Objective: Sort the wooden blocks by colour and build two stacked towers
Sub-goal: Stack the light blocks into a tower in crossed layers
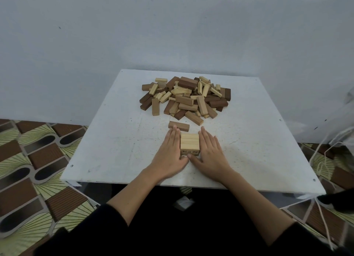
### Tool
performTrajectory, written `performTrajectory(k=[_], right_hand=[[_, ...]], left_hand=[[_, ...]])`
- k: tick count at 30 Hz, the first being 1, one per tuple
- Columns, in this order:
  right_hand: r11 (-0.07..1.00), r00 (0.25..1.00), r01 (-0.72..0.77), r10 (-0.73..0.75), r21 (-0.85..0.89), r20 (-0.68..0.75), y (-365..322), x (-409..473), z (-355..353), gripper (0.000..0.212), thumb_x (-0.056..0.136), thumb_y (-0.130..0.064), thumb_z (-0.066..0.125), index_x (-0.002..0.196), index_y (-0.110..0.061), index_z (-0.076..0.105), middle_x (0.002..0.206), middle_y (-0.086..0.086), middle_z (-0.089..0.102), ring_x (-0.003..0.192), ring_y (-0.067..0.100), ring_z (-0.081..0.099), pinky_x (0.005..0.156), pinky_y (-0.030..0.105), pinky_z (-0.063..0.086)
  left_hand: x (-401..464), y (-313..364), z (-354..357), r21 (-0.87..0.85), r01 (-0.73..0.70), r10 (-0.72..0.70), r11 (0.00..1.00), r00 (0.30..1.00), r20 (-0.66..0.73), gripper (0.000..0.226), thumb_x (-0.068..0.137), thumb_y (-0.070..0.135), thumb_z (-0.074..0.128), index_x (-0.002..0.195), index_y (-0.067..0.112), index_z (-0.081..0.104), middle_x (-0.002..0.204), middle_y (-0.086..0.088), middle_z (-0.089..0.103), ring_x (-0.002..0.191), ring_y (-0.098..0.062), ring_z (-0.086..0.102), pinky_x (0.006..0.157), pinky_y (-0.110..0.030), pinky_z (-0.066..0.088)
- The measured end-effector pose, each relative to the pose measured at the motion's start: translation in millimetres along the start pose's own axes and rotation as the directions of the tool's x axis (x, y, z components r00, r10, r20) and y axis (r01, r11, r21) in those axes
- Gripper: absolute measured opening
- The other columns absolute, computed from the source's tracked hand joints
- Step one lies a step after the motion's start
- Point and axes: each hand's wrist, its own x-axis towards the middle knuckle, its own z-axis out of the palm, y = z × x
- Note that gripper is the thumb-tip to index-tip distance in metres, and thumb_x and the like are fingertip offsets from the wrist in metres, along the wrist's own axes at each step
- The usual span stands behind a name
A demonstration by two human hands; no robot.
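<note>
Light tower [190,144]: pale pine blocks laid side by side, near centre of the white table [115,140]; a lower layer shows at the near face, with dark print on the block ends. Looks like the first layers only.
Left hand [169,150]: fingers straight, flat against the tower's left side, thumb at the near face.
Right hand [209,150]: fingers straight, flat against the right side, thumb tip touching the near edge. Neither hand curls round anything.
Step in hand: squaring the layers, by my read. Press evenly from both sides, palms parallel; thumbs tidy the near ends. Ease off gently so nothing drags.
Single brown block [179,126]: lies flat just beyond the left fingertips, apart from the tower; likely seed for the second tower.
Mixed pile [184,97]: far centre, pale and dark brown blocks jumbled, some tilted. Sorting mostly undone.
Materials: rectangular bars, visible grain, crisp edges; smooth faces may slide. Table top matt, speckled, with screw heads at the corners.
Surround: plain wall behind; patterned floor [38,150] at left; white cord [321,160] hanging at right.
</note>
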Motion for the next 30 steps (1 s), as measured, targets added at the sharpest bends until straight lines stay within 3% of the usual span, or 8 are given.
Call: performTrajectory(k=[16, 25, 30], right_hand=[[0.999, 1.000, -0.010, 0.010, -0.051, -0.014, 0.4, -0.6, 2.3, 0.098, 0.074, -0.067, -0.006, 0.150, -0.005, 0.000, 0.158, 0.008, -0.006, 0.146, 0.018, -0.005, 0.114, 0.036, -0.010], [1.000, 0.999, -0.015, 0.016, 0.011, -0.033, -0.6, -2.7, -0.1, 0.098, 0.075, -0.070, 0.000, 0.149, -0.005, -0.006, 0.158, 0.008, -0.012, 0.145, 0.019, -0.004, 0.116, 0.037, -0.006], [0.999, 0.999, 0.002, -0.001, 0.037, -0.042, 0.8, -2.2, 1.3, 0.108, 0.069, -0.076, -0.022, 0.149, -0.006, -0.004, 0.158, 0.008, -0.010, 0.145, 0.019, -0.003, 0.116, 0.038, -0.006]], left_hand=[[0.9, -2.4, 3.1, -0.015, -0.009, 0.009, 1.000, 1.000, -0.009, 0.084, 0.095, 0.033, 0.044, 0.148, 0.005, -0.015, 0.158, -0.006, -0.020, 0.145, -0.014, -0.018, 0.116, -0.028, -0.005], [-0.9, -1.6, 2.1, -0.054, -0.007, 0.007, 0.999, 1.000, -0.015, 0.086, 0.095, 0.033, 0.046, 0.148, 0.006, -0.015, 0.158, -0.004, -0.021, 0.145, -0.014, -0.017, 0.116, -0.029, -0.004], [-0.8, -1.1, 1.6, -0.065, -0.008, 0.007, 0.998, 1.000, -0.014, 0.087, 0.092, 0.029, 0.048, 0.148, 0.007, -0.015, 0.158, -0.003, -0.021, 0.145, -0.013, -0.016, 0.117, -0.030, -0.002]])
